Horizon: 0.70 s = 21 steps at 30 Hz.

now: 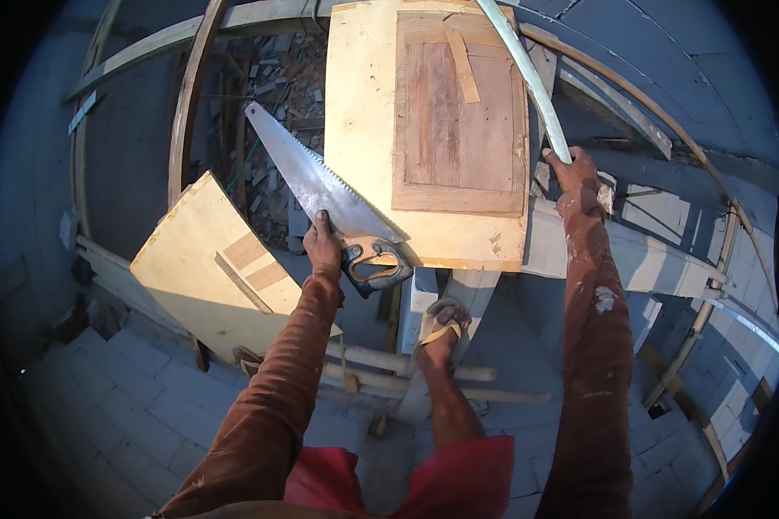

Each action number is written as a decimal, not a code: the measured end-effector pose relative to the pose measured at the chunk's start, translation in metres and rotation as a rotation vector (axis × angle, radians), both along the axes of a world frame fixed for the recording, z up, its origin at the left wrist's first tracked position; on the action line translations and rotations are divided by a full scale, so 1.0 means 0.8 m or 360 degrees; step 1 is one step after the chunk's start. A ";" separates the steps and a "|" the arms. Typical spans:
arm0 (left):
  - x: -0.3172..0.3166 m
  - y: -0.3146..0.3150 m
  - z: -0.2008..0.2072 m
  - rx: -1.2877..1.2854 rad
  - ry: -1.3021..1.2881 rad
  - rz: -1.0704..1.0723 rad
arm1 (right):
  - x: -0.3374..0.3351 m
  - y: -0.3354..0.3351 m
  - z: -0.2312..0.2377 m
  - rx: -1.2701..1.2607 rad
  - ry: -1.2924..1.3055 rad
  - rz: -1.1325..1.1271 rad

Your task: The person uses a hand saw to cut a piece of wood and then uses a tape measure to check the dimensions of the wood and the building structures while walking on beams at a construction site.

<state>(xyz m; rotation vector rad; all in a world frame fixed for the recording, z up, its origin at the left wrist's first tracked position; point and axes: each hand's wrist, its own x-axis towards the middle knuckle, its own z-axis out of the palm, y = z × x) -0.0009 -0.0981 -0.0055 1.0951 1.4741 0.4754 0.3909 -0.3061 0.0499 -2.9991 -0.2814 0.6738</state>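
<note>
Red shorts (459,476); left hand (323,246) on toothed steel saw (320,186).

Grey saw (316,177) (orange-black handle), pale yellow board (363,130).

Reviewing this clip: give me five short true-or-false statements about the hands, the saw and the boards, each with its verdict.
1. The left hand is at the orange-and-black handle of a grey steel handsaw. True.
2. The right hand grips a hammer. False: it holds a long pale wooden strip.
3. The saw's blade lies against the large pale plywood panel. True.
4. Both feet are bare. False: the one visible foot wears a yellow-strapped sandal.
5. The smaller plywood piece lies right of the right hand. False: it is left of the saw.
</note>
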 end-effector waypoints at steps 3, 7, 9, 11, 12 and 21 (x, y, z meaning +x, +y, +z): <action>-0.002 -0.001 0.002 -0.0038 -0.0076 0.0036 | -0.034 0.029 0.008 0.0059 -0.0484 0.0114; 0.006 0.000 0.000 -0.0087 -0.0104 0.0082 | -0.041 0.026 -0.024 0.0337 -0.0288 -0.0079; 0.009 -0.004 0.000 -0.0015 -0.0008 0.0066 | -0.034 0.019 -0.030 0.0463 -0.0311 -0.0094; 0.012 -0.003 0.001 -0.0015 -0.0013 0.0068 | -0.028 0.016 -0.036 0.0634 -0.0364 -0.0108; 0.007 0.000 -0.001 -0.0013 0.0001 0.0050 | -0.031 0.022 -0.029 0.0619 -0.0457 -0.0052; 0.013 -0.006 0.003 -0.0037 -0.0069 0.0084 | -0.122 0.010 -0.046 0.0706 -0.0158 -0.0571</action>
